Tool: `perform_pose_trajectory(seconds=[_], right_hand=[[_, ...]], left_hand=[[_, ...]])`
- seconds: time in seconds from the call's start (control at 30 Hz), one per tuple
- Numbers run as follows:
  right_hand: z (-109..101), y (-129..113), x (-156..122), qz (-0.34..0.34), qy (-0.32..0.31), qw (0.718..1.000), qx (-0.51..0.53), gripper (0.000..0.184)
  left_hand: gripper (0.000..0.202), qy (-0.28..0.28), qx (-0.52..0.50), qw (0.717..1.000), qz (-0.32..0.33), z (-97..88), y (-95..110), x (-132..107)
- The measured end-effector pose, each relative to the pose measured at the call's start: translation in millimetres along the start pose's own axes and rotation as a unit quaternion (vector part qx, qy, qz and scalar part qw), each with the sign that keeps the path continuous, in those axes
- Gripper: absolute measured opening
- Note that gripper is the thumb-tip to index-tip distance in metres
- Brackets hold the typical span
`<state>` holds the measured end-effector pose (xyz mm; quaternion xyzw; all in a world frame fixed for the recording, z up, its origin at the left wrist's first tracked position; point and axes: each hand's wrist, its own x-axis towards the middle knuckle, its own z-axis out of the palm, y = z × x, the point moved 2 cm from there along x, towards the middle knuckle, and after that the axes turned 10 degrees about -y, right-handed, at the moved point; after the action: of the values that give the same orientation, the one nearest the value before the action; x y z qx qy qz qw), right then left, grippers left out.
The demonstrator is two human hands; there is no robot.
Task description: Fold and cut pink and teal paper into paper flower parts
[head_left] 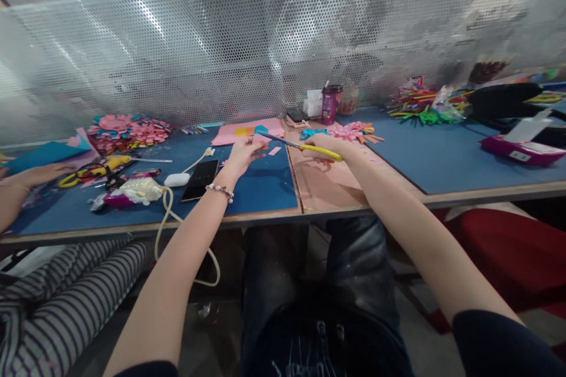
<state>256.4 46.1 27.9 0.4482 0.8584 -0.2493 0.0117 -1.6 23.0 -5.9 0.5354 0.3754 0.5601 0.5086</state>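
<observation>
My right hand [322, 146] is closed round the yellow handles of a pair of scissors [297, 144], whose blades point left. My left hand [244, 153] pinches a small piece of pink paper [257, 138] at the blade tips, over the blue mat [260, 185]. A beaded bracelet [220, 190] sits on my left wrist. Pink paper sheets [247, 130] lie just beyond my hands.
A black phone [200, 179], a white charger [177, 179] and its cable lie left of my hands. Pink paper flowers [128, 131] are piled at far left. Another person's arm [26, 179] rests at the left edge. A purple cup [330, 104], coloured strips [418, 100] and a magenta box [522, 150] are to the right.
</observation>
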Motion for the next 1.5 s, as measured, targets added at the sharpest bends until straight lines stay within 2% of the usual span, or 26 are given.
perform_pose_trajectory(seconds=[0.17, 0.6, 1.07, 1.27, 1.5], right_hand=[[2, -2, 0, 0.011, 0.024, 1.000, 0.011, 0.027], [1, -7, -5, 0.003, 0.011, 1.000, 0.002, 0.024], [0, -15, -11, 0.023, 0.007, 1.000, 0.004, 0.024], [0, -9, -6, 0.027, 0.002, 1.000, 0.004, 0.026], [2, -2, -2, -0.002, 0.023, 1.000, -0.018, 0.026]], left_hand=[[0.017, 0.015, -0.004, 1.000, 0.012, -0.3, 1, 1], [0.020, 0.020, 0.004, 0.999, 0.024, 1.3, 1, -1], [0.018, 0.018, 0.004, 0.999, 0.029, -0.1, 1, 1], [0.022, 0.000, 0.003, 0.999, 0.038, -4.3, -3, 5], [0.025, 0.004, -0.002, 0.999, 0.045, -6.0, -4, 6]])
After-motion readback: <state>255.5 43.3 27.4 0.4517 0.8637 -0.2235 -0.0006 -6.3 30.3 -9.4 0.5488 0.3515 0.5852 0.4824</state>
